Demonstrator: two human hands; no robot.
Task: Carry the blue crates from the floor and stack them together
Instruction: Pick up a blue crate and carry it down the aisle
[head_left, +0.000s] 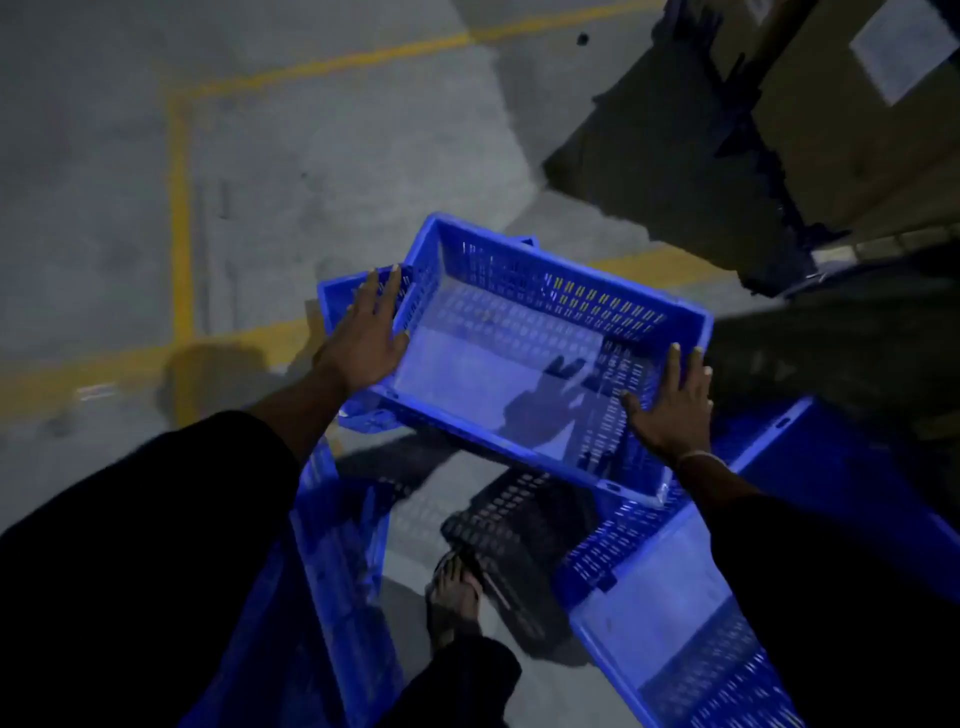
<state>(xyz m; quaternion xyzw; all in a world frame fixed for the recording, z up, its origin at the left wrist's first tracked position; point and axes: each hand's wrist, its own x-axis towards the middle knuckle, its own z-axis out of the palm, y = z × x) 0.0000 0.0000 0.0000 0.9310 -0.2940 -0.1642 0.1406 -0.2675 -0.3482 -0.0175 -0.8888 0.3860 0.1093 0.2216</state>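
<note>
Held crate (514, 358): blue, slotted walls, open side up. I see it carried clear of the floor between both hands, roughly centre of view, tilted a little.
Long axis: it runs from the upper left to the lower right of my view; one short end sits at the left hand, the other at the right hand.
Left hand (366, 338): I have it flat against the left short end, fingers spread and pointing up along the wall, thumb hooked over the rim. It is pressing rather than curled shut.
Right hand (675, 402): likewise splayed on the right short end, thumb inside over the rim, fingers outside. A thin band shows at that wrist. Between the two palms the crate is clamped.
Crate behind (337, 296): a blue one partly hidden beyond the left hand; whether the held crate touches it I cannot tell.
Left crate (337, 561): blue, low at my left, mostly covered by the dark sleeve.
Right crate (670, 597): blue, open side up, on the floor at lower right, just beneath the held crate's near corner.
Floor (337, 156): grey concrete with yellow lines (182, 208) marking a corner.
Foot (452, 587): in a sandal, between the lower crates.
Boxes (857, 130): brown cartons at upper right, dim.
</note>
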